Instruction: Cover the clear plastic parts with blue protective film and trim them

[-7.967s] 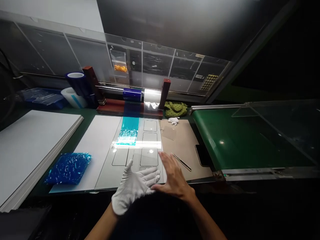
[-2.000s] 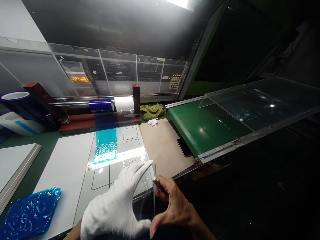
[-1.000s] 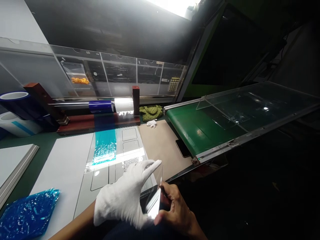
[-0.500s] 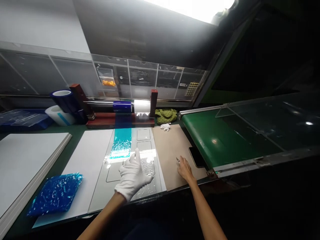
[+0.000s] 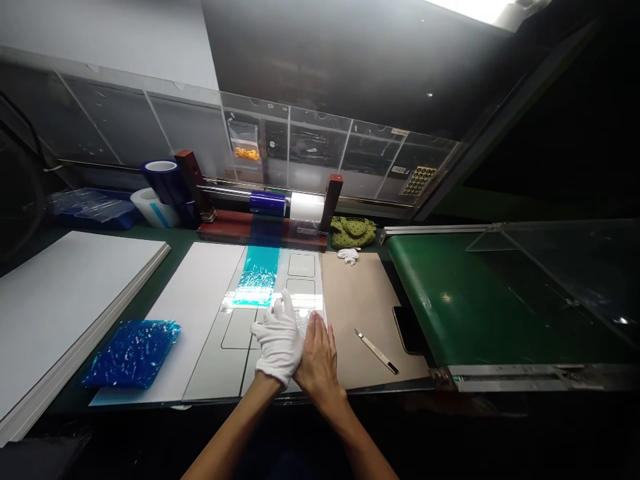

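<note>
Gloved left hand [image 5: 278,341]: open, fingers raised a little and loosely apart, over the outlined clear sheet [image 5: 213,375]; its side meets the other hand.
Bare right hand [image 5: 319,357]: open and flattened, fingers together and pointing away from the person – whether anything lies under the palm, I cannot tell.
Crinkled clear film [image 5: 302,319]: on the right half of the outlined clear sheet, by the fingertips of both hands, partly hidden by them.
Craft knife [image 5: 377,351]: lying slantwise on the beige board [image 5: 350,287], right of the bare hand, blade end away from the person.
Smartphone [image 5: 409,330]: on the board's right edge, beside the green conveyor belt [image 5: 465,300].
Teal film strip [image 5: 259,273]: running from the blue roll [image 5: 268,203] on the wooden stand [image 5: 227,230] – its near end crinkled.
Blue film bundle [image 5: 135,353]: left of the hands, partly on the white sheet [image 5: 200,277].
</note>
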A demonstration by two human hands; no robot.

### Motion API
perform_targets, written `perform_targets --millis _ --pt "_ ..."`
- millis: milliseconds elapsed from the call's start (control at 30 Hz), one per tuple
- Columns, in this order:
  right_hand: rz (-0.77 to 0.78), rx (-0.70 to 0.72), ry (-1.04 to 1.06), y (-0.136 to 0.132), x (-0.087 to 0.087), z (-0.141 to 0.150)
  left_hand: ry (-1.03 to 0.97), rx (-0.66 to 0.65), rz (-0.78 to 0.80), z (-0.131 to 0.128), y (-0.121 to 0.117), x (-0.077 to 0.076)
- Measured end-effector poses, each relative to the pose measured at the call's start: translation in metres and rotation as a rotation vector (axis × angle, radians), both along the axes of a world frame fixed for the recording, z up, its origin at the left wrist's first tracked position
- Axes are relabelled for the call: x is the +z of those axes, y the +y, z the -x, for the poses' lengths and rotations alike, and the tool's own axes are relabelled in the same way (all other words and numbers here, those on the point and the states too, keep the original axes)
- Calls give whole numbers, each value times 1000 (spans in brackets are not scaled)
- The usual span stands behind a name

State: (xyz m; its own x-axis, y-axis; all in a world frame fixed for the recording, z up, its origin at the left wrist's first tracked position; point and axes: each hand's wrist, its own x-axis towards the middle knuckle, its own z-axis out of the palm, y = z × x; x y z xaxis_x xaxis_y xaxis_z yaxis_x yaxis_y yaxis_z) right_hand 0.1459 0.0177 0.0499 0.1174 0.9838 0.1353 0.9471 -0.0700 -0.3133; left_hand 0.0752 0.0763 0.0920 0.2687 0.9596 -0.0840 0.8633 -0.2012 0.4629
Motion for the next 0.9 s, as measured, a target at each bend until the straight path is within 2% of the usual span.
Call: perform_targets --millis 100,167,267,367,500,600,700,900 --pt "-34 77 -8 11 -13 -15 71 72 -117 4 4 -7" --pt "-46 151 -27 23 -21 -36 93 112 -155 16 5 -11" --pt "-42 231 -105 54 -33 -74 122 244 -131 49 2 -18" --pt "-24 326 -204 92 -43 -106 208 362 -100 86 -11 -30" --pt "-4 427 -257 131 -55 -122 322 495 -10 115 -37 -53" --pt "1 485 -262 146 -62 -124 368 608 54 120 -53 -72" --pt "3 520 -273 153 -66 -125 389 638 51 119 -60 -85" --pt "32 548 -292 164 -76 -122 418 656 97 111 -57 -92"
